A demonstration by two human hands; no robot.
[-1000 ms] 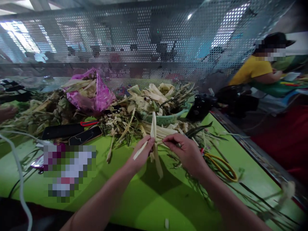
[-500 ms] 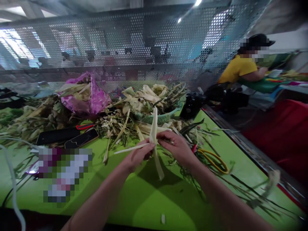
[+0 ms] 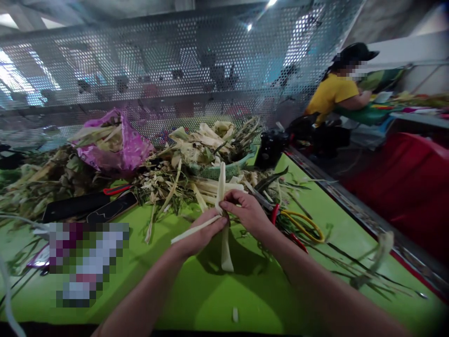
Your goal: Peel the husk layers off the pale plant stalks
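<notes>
Pale corn husk strips [image 3: 220, 187] cross one another between my two hands. One end points up, one hangs down, and another sticks out leftward across my left hand [image 3: 205, 231]. The fingers of my left hand are closed on the husk just below the crossing. My right hand [image 3: 247, 213] pinches it from the right side, thumb and forefinger at the crossing. The fingertips partly cover the spot where the strips meet. Just beyond my right wrist lie a tool with red handles [image 3: 275, 214] and a yellow loop handle [image 3: 307, 227].
Dried husks fill a green basket [image 3: 224, 169]; a pink plastic bag [image 3: 117, 145] holds more. Dark phones [image 3: 112, 207] lie left. A black jar-like object [image 3: 271, 149] stands by the table's right edge. A person in yellow [image 3: 331, 96] sits beyond.
The view has swung slightly right, so the table's things sit further left. The leftward strip now slants lower over my left hand, and the hanging end points straighter down with its broad side showing.
</notes>
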